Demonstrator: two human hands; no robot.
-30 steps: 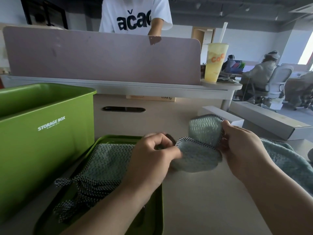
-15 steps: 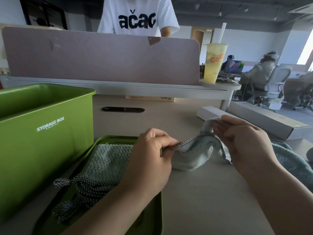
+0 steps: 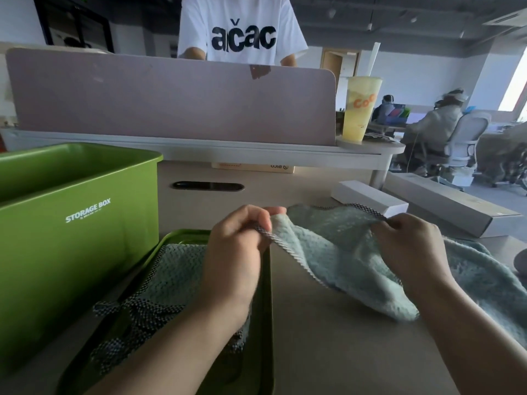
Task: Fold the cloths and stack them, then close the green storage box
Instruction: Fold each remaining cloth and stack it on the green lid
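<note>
Left grip point(image 3: 242, 246) and right grip point(image 3: 410, 243) each pinch the trimmed edge of a teal cloth point(image 3: 336, 252), which hangs unfolded between them. Under the left grip, another cloth point(image 3: 176, 269) lies on the lid point(image 3: 185, 233). Further left, the green storage box point(image 3: 85, 223) stands open. Most of the task looks undone.

The one view sits on the wearer's head and faces forward and down across the table point(image 3: 328, 352). It is close in: the left hand point(image 3: 236, 252) and right hand point(image 3: 410, 249) reach in from the near edge and, pinching a cloth point(image 3: 336, 258) between them, fill the middle. The green storage box point(image 3: 71, 238) is cut off at the left edge. Far off, the partition point(image 3: 171, 104) and a standing person point(image 3: 242, 29), cropped at the shoulders, top the frame. Wide-angle bowing bends the edges.
</note>
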